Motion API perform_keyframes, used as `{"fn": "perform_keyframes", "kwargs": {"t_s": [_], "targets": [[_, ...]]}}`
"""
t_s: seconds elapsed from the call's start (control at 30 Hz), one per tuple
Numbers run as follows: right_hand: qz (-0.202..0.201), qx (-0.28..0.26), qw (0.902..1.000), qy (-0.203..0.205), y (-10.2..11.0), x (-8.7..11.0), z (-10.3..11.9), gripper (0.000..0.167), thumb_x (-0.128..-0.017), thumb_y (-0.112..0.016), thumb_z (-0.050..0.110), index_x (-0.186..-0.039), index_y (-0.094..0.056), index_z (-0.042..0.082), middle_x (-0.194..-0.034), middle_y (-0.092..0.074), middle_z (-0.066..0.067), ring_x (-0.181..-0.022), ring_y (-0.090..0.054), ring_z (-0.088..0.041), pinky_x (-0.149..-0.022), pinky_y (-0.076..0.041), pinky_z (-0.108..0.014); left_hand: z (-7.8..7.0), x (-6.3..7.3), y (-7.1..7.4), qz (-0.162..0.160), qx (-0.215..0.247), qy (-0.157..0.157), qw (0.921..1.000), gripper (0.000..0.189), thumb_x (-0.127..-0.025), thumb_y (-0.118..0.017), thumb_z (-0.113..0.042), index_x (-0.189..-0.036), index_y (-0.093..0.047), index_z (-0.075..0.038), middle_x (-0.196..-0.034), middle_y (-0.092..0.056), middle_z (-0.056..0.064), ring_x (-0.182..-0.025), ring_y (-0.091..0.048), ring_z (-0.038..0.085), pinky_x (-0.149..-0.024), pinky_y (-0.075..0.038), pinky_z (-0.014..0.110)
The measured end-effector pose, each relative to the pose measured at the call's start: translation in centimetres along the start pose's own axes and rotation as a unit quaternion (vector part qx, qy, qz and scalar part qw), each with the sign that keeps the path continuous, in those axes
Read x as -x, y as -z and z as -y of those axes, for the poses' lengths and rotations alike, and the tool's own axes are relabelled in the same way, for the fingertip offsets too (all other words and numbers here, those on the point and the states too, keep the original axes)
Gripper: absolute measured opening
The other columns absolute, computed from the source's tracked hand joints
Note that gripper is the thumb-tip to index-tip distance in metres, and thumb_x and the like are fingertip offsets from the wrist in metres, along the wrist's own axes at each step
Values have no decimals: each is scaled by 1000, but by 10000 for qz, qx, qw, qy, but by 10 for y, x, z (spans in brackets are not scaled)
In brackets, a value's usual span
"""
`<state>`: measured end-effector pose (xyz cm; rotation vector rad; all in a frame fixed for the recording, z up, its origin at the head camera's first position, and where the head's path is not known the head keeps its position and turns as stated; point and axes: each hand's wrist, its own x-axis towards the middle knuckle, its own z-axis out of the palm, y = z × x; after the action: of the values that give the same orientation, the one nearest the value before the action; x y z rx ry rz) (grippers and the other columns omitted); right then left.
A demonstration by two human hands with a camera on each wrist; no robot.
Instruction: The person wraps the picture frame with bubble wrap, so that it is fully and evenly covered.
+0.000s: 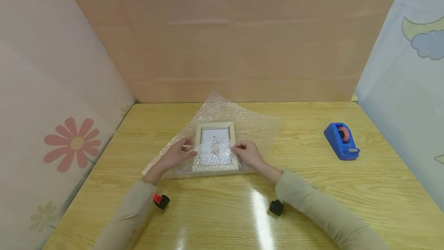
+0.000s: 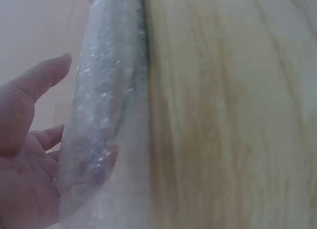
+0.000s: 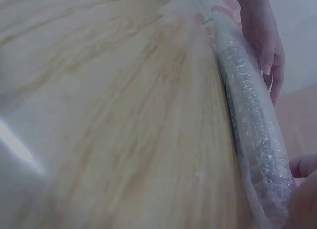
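In the head view, a picture frame (image 1: 231, 131) with a pale border lies on a sheet of bubble wrap (image 1: 216, 107). Part of the wrap is folded up over the frame's lower part, and the picture shows through it. My left hand (image 1: 174, 154) is at the frame's left side, thumb near its edge. The left wrist view shows that hand (image 2: 29, 155) with thumb and fingers apart beside the wrapped edge. On the other side, my right hand (image 1: 248, 152) has curled fingers and pinches the wrap at the frame's right edge. Only part of it shows in the right wrist view.
A blue tape dispenser (image 1: 341, 142) with a pink roll stands on the wooden table (image 1: 305, 223) at the right. Small black objects (image 1: 276, 207) sit by both wrists. A brown backdrop (image 1: 243, 49) rises behind the table, with patterned walls on both sides.
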<state>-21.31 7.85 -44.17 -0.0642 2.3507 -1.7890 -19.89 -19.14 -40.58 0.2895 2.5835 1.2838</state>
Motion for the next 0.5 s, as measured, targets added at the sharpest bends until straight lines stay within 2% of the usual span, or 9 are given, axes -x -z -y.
{"fn": "perform_keyframes", "kwargs": {"t_s": [0.13,0.23,0.33,0.43,0.5], "targets": [[-188,17,9998,-71,-3,1,1,11,-79,-62,3,-87,-65,-4,-73,-61,-8,-59,-50,-12,-54,-45,-21,1,-1,-10,-57,-337,206,9992,75,-75,-73,-26,-136,-36,-4,-131,-46,15,-110,-49,33,-86,-46,42],[-303,87,9995,-70,-4,2,1,14,-78,-63,1,-90,-63,-6,-76,-60,-8,-63,-51,-11,-56,-46,-19,3,-2,-14,-98,-306,257,9992,75,-74,-74,-22,-136,-37,-2,-132,-45,14,-111,-49,33,-86,-47,42],[-368,97,9993,-2,-4,2,1,27,-77,-64,0,-103,-58,-8,-82,-58,-10,-67,-52,-12,-59,-47,-19,5,-3,-16,-121,-283,220,9993,73,-75,-73,-21,-135,-37,0,-131,-47,16,-109,-50,33,-86,-47,42],[-339,56,9993,114,-4,2,0,39,-77,-64,-2,-114,-53,-11,-85,-57,-13,-68,-51,-12,-58,-47,-19,5,-3,-17,-104,-253,186,9995,73,-76,-73,-20,-135,-37,1,-130,-47,17,-110,-49,35,-87,-46,43],[-264,47,9995,161,-2,1,-2,41,-77,-64,-3,-116,-53,-12,-84,-58,-12,-68,-51,-12,-57,-46,-18,5,-2,-18,-90,-224,237,9994,72,-76,-73,-20,-136,-37,-1,-131,-47,16,-111,-49,34,-88,-46,44]]}}
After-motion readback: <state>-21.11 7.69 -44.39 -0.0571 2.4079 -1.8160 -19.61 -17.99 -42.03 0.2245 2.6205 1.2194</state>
